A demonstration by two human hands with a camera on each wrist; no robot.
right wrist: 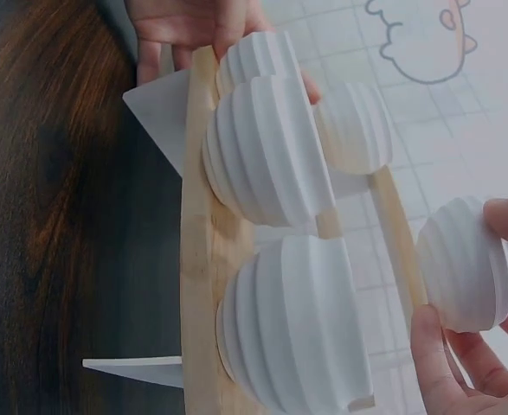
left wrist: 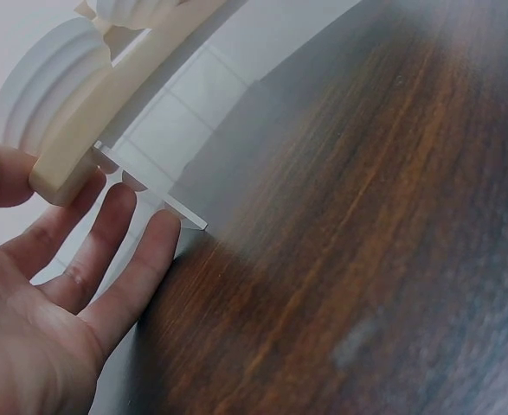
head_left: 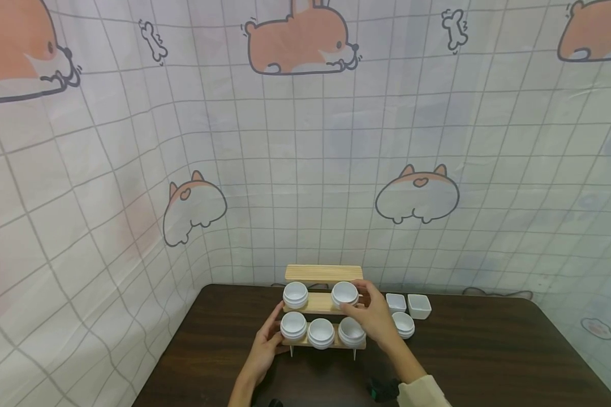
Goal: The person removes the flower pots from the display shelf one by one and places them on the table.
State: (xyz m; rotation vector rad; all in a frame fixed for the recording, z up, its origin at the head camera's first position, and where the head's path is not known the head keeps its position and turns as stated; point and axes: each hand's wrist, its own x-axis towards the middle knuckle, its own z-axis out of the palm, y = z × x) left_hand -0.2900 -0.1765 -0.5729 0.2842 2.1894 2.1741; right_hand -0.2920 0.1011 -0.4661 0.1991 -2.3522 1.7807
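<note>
A tiered wooden stand [head_left: 323, 273] with white legs stands near the back of the table. Three ribbed white bowls line its lowest board: a left bowl [head_left: 292, 325], a middle bowl [head_left: 321, 332] and a right bowl [head_left: 352, 331]. On the middle board, another bowl [head_left: 295, 294] sits at the left end. My right hand [head_left: 375, 316] holds a white bowl [right wrist: 463, 264] between thumb and fingers at that board's right end. My left hand [left wrist: 59, 320] grips the left end of the lowest board [left wrist: 111, 112], thumb on one side and fingers on the other.
Right of the stand are two square white dishes, one [head_left: 395, 303] beside the other [head_left: 420, 306], and a round white bowl [head_left: 403, 325]. A dark object [head_left: 383, 390] lies by the right forearm. A patterned curtain [head_left: 336, 226] hangs behind the dark table [head_left: 478, 350].
</note>
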